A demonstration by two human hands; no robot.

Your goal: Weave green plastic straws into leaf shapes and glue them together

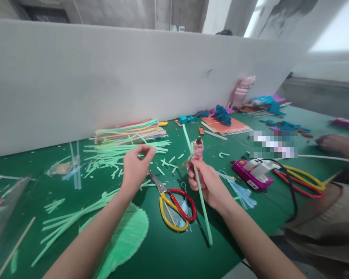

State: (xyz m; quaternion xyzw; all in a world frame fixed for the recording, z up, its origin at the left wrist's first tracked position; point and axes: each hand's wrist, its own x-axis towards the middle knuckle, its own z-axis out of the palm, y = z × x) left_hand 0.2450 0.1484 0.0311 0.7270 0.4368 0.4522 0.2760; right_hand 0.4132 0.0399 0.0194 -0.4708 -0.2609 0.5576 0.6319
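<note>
A person's right hand (205,180) is closed around a long, tilted green strip (203,205) and a pink object (198,149) above a green table (163,259). The left hand (136,164) pinches thumb to finger (on what, one cannot tell). Between them lie scissors (163,189); loose green strips (116,155) crowd the left, a purple power strip (254,182) the right.

White partition (133,77): I see it rising behind the green table (163,252).
Pink wrapped roll (242,93): propped upright against that partition.
Orange sheet (237,127): lying flat, a dark teal fuzzy flower (222,115) resting on it.
Purple power strip (241,172): sitting at right, white plugs (258,171) seated on top.
Yellow-and-red handles (320,186): I spot them just beyond the strip.
Co-worker's beige clothing (322,217): at the table's right edge.
</note>
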